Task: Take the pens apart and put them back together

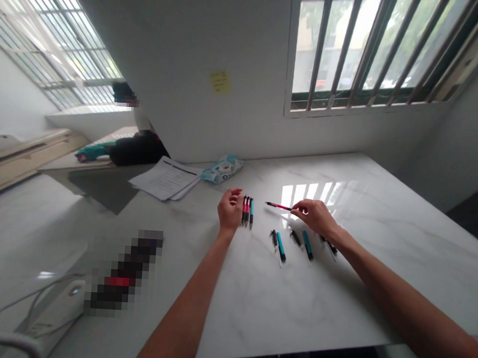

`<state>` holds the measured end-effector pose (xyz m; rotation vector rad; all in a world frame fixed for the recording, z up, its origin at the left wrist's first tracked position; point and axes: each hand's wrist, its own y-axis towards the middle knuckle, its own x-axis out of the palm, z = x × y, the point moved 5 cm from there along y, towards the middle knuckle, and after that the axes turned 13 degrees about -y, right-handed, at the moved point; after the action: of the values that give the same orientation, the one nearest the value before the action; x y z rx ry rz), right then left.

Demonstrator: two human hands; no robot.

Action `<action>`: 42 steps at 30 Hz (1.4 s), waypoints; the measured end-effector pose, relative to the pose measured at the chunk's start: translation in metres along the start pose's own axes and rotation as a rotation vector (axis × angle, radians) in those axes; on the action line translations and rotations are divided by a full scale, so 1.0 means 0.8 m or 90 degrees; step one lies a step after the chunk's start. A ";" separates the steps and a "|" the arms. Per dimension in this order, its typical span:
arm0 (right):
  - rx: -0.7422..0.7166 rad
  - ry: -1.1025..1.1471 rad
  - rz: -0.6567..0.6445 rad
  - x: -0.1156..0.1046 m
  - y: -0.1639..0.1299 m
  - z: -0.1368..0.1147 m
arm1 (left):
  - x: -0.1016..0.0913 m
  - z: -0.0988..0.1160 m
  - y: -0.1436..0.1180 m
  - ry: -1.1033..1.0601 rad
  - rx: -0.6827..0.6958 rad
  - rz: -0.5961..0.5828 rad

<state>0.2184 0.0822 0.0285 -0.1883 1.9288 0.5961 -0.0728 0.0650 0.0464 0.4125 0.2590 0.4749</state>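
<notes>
My right hand (310, 214) pinches the black end of a red-and-black pen (280, 206), which lies nearly level just over the table. Beside a short row of upright-aligned pens rests my left hand (229, 208), its fingers loosely curved and apart. In that row are red-and-black pens (246, 209) and a teal pen (252, 211); whether the hand touches them I cannot tell. Nearer to me lie pen parts: a teal barrel (281, 246) with a black piece (274, 237), and another teal barrel (308, 245) with a black piece (296, 237). My right forearm partly covers further dark parts (332, 246).
A light-blue packet (222, 169) and printed sheets (168, 177) lie along the wall side of the marbled table (239, 303). A blurred dark object (125, 274) and cables are at left. Another person (142, 138) sits beyond the partition. A yellow note (220, 82) hangs on the wall.
</notes>
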 end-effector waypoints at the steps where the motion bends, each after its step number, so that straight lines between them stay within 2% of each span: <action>1: 0.017 -0.011 -0.017 0.005 0.003 0.001 | -0.002 -0.008 0.002 0.023 -0.014 -0.003; 4: 0.031 -0.025 -0.081 0.020 0.013 -0.011 | -0.004 -0.025 0.002 0.139 -0.050 -0.030; 9: 0.050 -0.007 -0.173 0.041 0.037 -0.056 | -0.002 -0.037 -0.004 0.322 -0.088 -0.127; 15: 0.058 0.007 -0.189 0.063 0.062 -0.110 | -0.001 -0.041 -0.006 0.330 -0.097 -0.165; 20: 0.031 0.012 -0.194 0.075 0.061 -0.133 | 0.000 -0.045 -0.007 0.341 -0.092 -0.171; 24: 0.034 0.035 -0.188 0.066 0.063 -0.140 | 0.001 -0.044 -0.009 0.342 -0.089 -0.175; 27: 0.067 0.029 -0.188 0.033 0.048 -0.155 | 0.001 -0.042 -0.009 0.334 -0.093 -0.172; 29: 0.053 0.050 -0.174 0.000 0.015 -0.179 | 0.002 -0.041 -0.010 0.324 -0.099 -0.166; 31: -0.006 0.109 -0.203 -0.027 -0.042 -0.211 | 0.003 -0.041 -0.009 0.308 -0.097 -0.162; 32: -0.081 0.189 -0.273 -0.033 -0.079 -0.232 | 0.004 -0.042 -0.009 0.303 -0.096 -0.162; 34: -0.264 0.328 -0.483 -0.028 -0.169 -0.269 | 0.006 -0.045 -0.008 0.300 -0.091 -0.153; 36: -0.423 0.382 -0.701 -0.003 -0.262 -0.284 | 0.007 -0.049 -0.007 0.299 -0.089 -0.137; 37: -0.452 0.354 -0.765 0.020 -0.300 -0.278 | 0.007 -0.051 -0.007 0.298 -0.090 -0.129; 38: -0.418 0.310 -0.797 0.048 -0.328 -0.265 | 0.008 -0.053 -0.007 0.296 -0.089 -0.124; 40: -0.213 0.223 -0.781 0.113 -0.357 -0.223 | 0.009 -0.055 -0.008 0.294 -0.089 -0.111; 42: -0.013 0.121 -0.646 0.165 -0.361 -0.172 | 0.010 -0.056 -0.010 0.293 -0.089 -0.100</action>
<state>0.1624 -0.2161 -0.1382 -1.1777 1.7113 -0.0928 -0.0776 0.0772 0.0019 0.1390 0.6937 0.4257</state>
